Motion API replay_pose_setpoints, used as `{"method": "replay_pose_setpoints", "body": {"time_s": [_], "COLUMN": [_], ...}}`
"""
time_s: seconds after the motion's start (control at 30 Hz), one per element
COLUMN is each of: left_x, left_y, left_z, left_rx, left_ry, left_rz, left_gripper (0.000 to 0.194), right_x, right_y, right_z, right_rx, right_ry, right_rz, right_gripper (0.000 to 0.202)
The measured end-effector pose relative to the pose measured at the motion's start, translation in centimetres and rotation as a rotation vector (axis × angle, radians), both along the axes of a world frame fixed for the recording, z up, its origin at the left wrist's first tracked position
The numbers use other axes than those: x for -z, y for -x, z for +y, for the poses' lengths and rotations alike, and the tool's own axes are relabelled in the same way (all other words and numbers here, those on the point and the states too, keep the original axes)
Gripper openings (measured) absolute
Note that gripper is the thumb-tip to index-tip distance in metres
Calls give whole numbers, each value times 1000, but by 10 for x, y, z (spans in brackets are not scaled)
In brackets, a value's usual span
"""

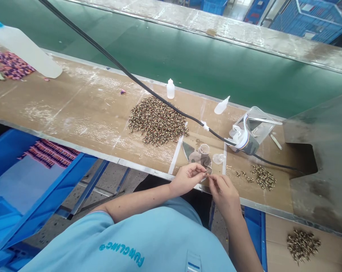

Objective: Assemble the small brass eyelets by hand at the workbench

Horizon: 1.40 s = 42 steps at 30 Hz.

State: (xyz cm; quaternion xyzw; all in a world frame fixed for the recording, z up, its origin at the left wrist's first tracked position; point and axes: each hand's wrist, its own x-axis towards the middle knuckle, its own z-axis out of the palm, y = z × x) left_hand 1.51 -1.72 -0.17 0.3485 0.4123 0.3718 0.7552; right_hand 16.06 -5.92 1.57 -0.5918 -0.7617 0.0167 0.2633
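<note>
At the table's front edge my left hand (189,178) and my right hand (223,190) meet, fingertips pinched together. Between them is a tiny brownish piece (206,174), too small to name and mostly covered by the fingers. Just beyond lies a grey cloth (194,156) with a small clear cup (204,149) on it. A second clear round dish (218,158) sits to its right. A large heap of small curved brown-and-gold pieces (159,121) spreads to the left of the cloth. A smaller pile of similar pieces (263,177) lies right of my right hand.
A black cable (117,62) crosses above the table to a clamp-like device (244,138). Two small white bottles (170,89) stand or lean along the back edge. A large jug (26,49) lies tilted at far left. Blue crates (40,211) are below; a metal panel (324,151) rises at right.
</note>
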Motion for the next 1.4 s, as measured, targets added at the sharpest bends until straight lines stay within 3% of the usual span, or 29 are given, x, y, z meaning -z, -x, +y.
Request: {"method": "replay_pose_setpoints", "body": {"time_s": [0.4, 0.6, 1.4], "left_x": [-3, -7, -6], "left_y": [0, 3, 4], "left_z": [3, 7, 8], "left_rx": [-50, 12, 74], "left_ry": [127, 196, 226], "left_rz": [-97, -150, -117], "left_gripper": [28, 34, 37], "right_x": [5, -1, -4], "right_y": [0, 4, -1], "right_z": [-2, 0, 2], "right_rx": [84, 142, 18], "right_ry": [81, 69, 172], "right_rz": [226, 326, 300], "right_gripper": [13, 11, 13]}}
